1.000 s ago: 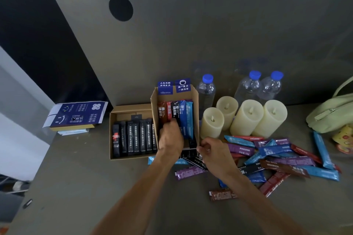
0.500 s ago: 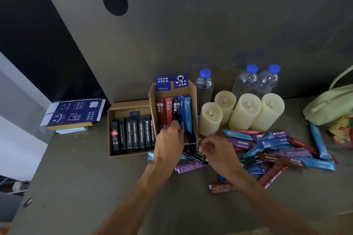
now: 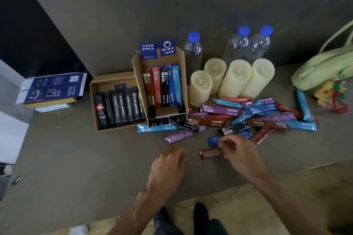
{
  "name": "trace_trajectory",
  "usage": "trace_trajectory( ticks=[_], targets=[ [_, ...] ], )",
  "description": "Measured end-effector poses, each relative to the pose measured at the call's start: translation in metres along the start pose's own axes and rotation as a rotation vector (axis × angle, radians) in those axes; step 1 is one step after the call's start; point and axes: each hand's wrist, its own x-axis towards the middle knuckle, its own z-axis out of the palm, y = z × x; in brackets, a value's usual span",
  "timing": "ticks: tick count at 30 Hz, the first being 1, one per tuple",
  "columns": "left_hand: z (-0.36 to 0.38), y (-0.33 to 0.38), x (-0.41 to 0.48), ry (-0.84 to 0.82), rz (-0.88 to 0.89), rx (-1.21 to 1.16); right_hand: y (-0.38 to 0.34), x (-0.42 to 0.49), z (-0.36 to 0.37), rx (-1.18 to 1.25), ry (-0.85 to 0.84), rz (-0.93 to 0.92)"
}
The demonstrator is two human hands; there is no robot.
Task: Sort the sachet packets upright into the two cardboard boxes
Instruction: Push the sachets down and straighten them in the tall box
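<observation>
Pick-up step: brown sachet, near the counter's front edge, is pinched by the right hand; left hand is held slack, empty. Upright placement in the taller box is required next.

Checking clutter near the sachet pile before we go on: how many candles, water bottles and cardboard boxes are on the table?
Candles: 4
Water bottles: 3
Cardboard boxes: 2
Total: 9
</observation>
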Motion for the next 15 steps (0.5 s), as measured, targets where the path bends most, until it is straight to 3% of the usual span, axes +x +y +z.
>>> trace_trajectory(
  ticks=[11,15],
  targets=[
    [0.04,0.057,0.021,-0.006,0.239,0.112,0.028,-0.034,-0.024,0.046,0.137,0.128],
    [0.053,0.067,0.026,-0.068,0.238,0.201,0.037,-0.048,-0.033,0.019,0.139,0.174]
  ],
)
